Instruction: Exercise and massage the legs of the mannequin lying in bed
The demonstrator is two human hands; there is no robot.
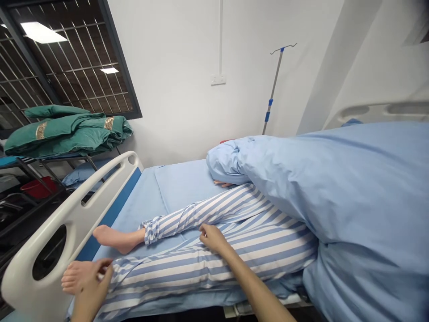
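Over on the hospital bed — striped pajama legs poke out from a blue quilt. Right hand lies open on the leg, holding nothing; left hand has its fingers at the cuff by the bare foot, grip unclear — light touch works best.

My left hand sits low at the edge of view, fingers half curled; my right hand lies palm down, my right forearm angling in from below.
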